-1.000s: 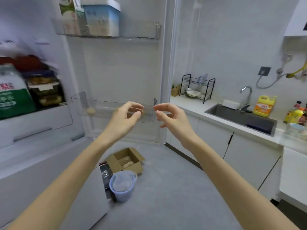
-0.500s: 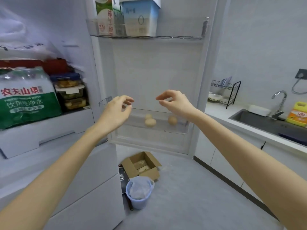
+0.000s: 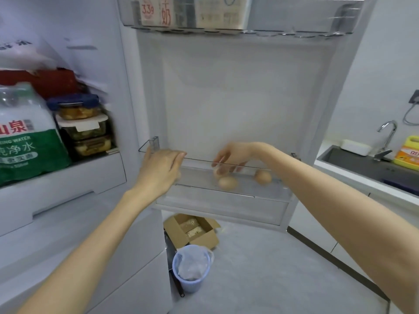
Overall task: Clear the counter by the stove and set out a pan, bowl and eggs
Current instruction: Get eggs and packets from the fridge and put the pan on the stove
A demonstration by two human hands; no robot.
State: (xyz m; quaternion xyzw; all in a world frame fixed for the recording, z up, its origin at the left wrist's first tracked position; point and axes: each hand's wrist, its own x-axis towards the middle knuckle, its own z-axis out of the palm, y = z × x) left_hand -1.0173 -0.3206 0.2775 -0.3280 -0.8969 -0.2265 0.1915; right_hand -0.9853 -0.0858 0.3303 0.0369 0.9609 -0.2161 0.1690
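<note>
Three brown eggs lie in the clear door shelf (image 3: pixel 275 184) of the open fridge: one egg (image 3: pixel 227 182) in the middle, a second egg (image 3: pixel 263 177) to its right, a third egg (image 3: pixel 217 173) partly under my fingers. My right hand (image 3: pixel 233 156) dips into the shelf from above with its fingers spread, the tips at that third egg. My left hand (image 3: pixel 161 169) is at the shelf's left end, fingers extended over its rim and holding nothing. No pan or bowl is in view.
The fridge interior on the left holds a green water pack (image 3: pixel 27 141) and stacked food boxes (image 3: pixel 84 128). Milk cartons (image 3: pixel 158 10) stand in the upper door shelf. Below on the floor are a cardboard box (image 3: pixel 190 230) and a blue bin (image 3: pixel 191 268). The sink (image 3: pixel 362 164) with a yellow detergent bottle (image 3: pixel 408 152) lies at right.
The view has turned and closed in on the fridge door. Both hands dropped from in front of the door to the egg shelf, and my right hand has gone into it.
</note>
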